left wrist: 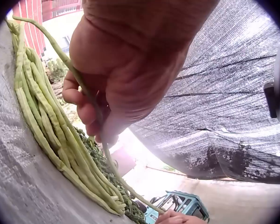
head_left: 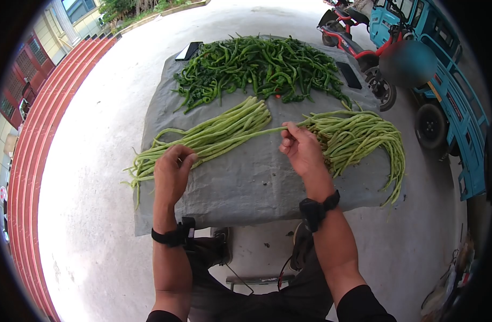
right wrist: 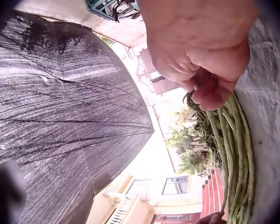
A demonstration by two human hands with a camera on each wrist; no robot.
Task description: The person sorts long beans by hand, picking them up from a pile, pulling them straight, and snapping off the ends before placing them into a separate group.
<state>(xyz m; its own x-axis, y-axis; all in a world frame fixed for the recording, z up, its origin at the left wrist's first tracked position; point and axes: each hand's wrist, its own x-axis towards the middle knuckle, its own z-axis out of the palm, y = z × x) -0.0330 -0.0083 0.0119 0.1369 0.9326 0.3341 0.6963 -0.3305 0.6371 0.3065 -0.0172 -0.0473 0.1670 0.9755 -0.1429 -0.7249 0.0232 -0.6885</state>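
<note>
A long green bean (head_left: pixel 255 133) stretches between the two hands, above a grey cloth. Its right end is pinched by the right hand (head_left: pixel 305 153). The left hand (head_left: pixel 173 173), its fingers curled, grips the bean farther left; in the left wrist view the bean (left wrist: pixel 51 39) runs past the palm of that hand (left wrist: pixel 130 60). A bundle of long beans (head_left: pixel 224 123) lies lengthwise beyond the left hand. Beside the right hand, a larger heap of beans (head_left: pixel 366 134) hangs in a curve. The right wrist view shows the right hand's (right wrist: pixel 203 51) fingertips close together, partly hiding the bean.
Green peppers (head_left: pixel 262 67) are piled on the cloth's (head_left: pixel 230 193) far half, with a phone (head_left: pixel 349 75) on their right and a white-and-black item (head_left: pixel 189 51) on their left. Red steps (head_left: pixel 63 107) stand left; a blue three-wheeler (head_left: pixel 455 107) stands right.
</note>
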